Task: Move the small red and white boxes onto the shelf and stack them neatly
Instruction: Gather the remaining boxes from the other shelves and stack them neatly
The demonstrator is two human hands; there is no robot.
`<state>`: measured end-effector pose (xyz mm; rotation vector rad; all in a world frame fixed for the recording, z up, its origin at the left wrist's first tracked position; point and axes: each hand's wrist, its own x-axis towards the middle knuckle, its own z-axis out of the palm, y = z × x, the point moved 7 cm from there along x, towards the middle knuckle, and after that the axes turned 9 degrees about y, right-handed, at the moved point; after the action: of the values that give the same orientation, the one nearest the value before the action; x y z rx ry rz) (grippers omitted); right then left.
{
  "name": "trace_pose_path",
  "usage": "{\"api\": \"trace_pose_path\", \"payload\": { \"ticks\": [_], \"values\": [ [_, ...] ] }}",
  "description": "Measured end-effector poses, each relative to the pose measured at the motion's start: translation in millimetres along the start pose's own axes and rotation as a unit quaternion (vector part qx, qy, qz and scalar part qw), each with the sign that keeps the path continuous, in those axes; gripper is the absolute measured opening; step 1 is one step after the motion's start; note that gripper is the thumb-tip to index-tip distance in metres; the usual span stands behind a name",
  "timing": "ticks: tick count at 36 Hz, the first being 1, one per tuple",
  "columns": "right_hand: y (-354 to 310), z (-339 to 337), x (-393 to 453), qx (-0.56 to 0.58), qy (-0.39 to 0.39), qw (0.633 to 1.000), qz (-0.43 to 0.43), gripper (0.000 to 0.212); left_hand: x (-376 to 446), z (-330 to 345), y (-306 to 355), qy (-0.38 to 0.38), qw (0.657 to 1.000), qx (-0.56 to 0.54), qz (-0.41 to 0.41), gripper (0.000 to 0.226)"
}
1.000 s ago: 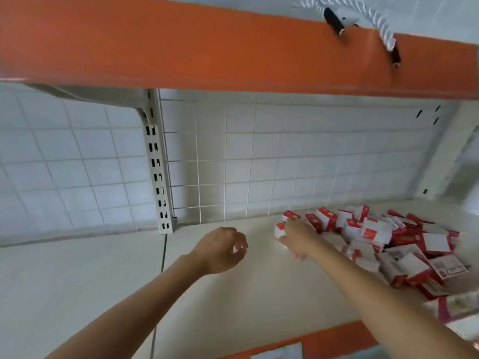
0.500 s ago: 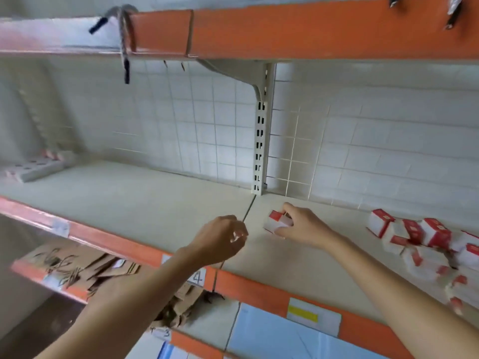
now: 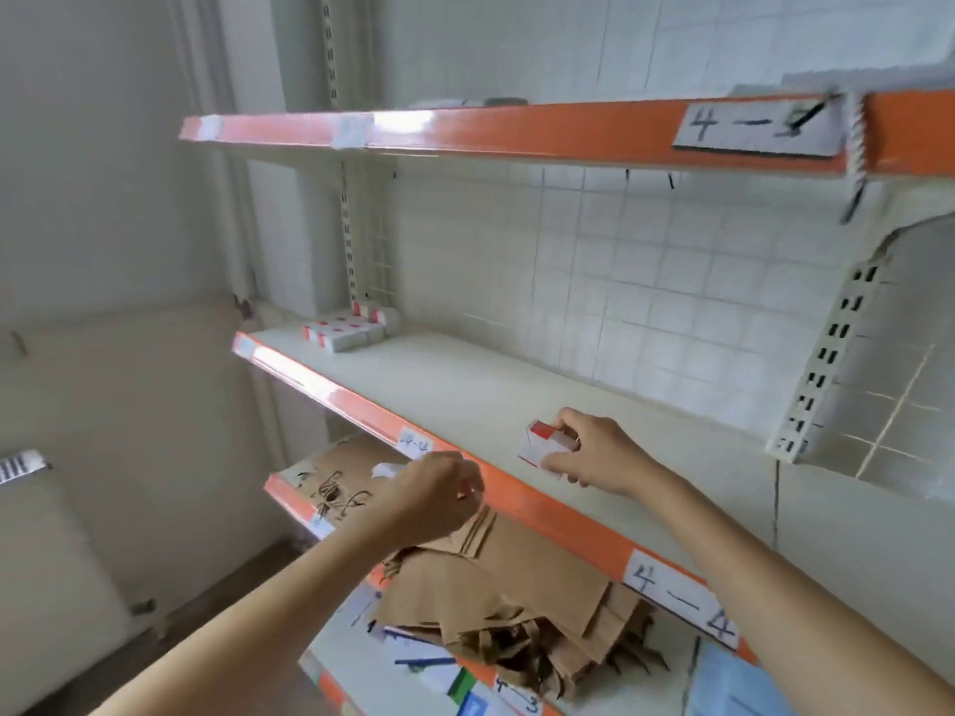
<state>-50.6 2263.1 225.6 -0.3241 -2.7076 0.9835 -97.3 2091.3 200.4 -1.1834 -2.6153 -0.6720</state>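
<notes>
Presently the right hand (image 3: 599,452) grips a small red and white box (image 3: 549,447), fingers curled over its top and thumb under its near edge, held low over the front part of the shelf (image 3: 465,385) marked 4-4. Whether the box touches the shelf board cannot be told. The left hand (image 3: 439,496) hangs in front of the orange shelf edge, fingers curled loosely; something pale shows at its fingertips, but whether it holds anything cannot be told.

Change noted: a second ago the same hand held a box beside a loose heap of like boxes at the right; half a second ago it was level with the slotted upright. That heap is now out of view, and the view has swung left along the shelf.

A neat stack of boxes (image 3: 351,330) stands at the far left end of the shelf, well apart from the carried box. In my judgement the box is in transit toward that stack and placement is not yet done. Brown paper bags (image 3: 506,591) lie on the shelf below.
</notes>
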Motion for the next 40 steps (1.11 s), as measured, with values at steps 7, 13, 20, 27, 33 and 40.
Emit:
{"api": "trace_pose_path", "payload": {
  "ticks": [7,13,20,27,33,40],
  "values": [
    [-82,90,49,-0.052,-0.049,0.995,-0.067,0.021,-30,-60,-110,0.027,0.998,0.041,-0.050,0.017],
    [-133,151,92,-0.075,-0.088,0.988,-0.098,0.023,-43,-80,-188,0.037,0.996,0.038,-0.078,0.019],
    [-137,165,158,-0.099,-0.062,0.987,-0.112,0.026,-10,-66,-227,0.019,0.997,0.038,-0.069,0.019],
    [-115,168,247,-0.094,-0.046,0.992,-0.075,0.023,66,-90,-267,0.036,0.996,0.047,-0.070,0.018],
    [-95,174,292,-0.146,0.043,0.987,-0.057,0.029,106,-76,-289,0.055,0.997,0.015,-0.057,0.019],
    [-82,189,290,-0.162,0.064,0.981,-0.089,0.026,154,-51,-305,0.042,0.999,-0.015,-0.016,0.018]
  ]
}}
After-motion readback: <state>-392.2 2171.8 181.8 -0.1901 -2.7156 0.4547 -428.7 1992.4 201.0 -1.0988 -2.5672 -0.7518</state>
